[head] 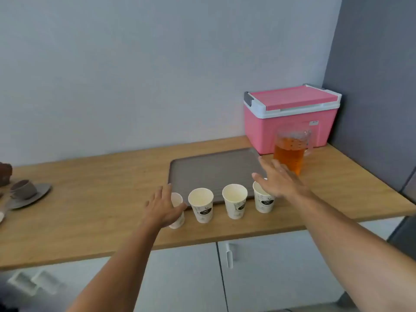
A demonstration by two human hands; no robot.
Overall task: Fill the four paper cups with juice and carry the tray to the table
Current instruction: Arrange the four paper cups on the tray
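Several white paper cups stand in a row on the wooden counter, in front of a grey-brown tray (209, 170). My left hand (161, 207) is over the leftmost cup (177, 212), fingers spread around its side; whether it touches the cup I cannot tell. The two middle cups (201, 204) (235, 200) look empty. My right hand (278, 180) hovers with straight fingers above the rightmost cup (263, 202), between it and a clear pitcher (291, 152) of orange-brown juice standing at the tray's right rear corner.
A pink cooler box (290, 118) sits behind the pitcher in the corner by a dark grey wall. At the far left of the counter (90, 212) lie a grey cup and saucer (27, 193). White cabinet doors (247, 278) hang below the counter edge.
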